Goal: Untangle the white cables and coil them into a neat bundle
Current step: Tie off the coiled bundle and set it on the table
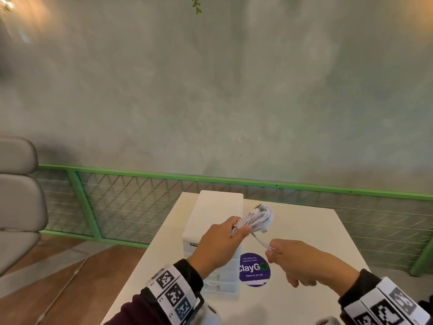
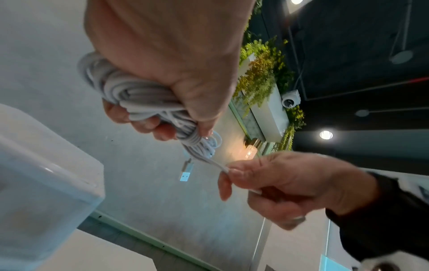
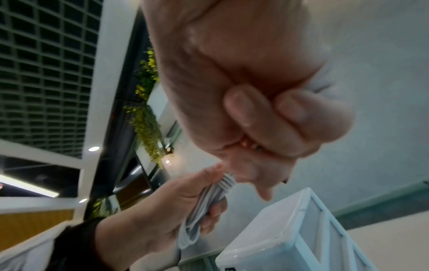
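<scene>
white cables (image 1: 256,219) sit bunched in the left hand (image 1: 219,245), fingers curled round the coil above the table (image 1: 316,231). at four o'clock from it the right hand (image 1: 297,261) pinches the loose tail. pulling too hard could drag loops out of the fist and undo the bundle.

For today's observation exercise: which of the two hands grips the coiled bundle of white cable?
The left hand grips the coiled bundle; the right hand only pinches one loose strand leading from it.
</scene>
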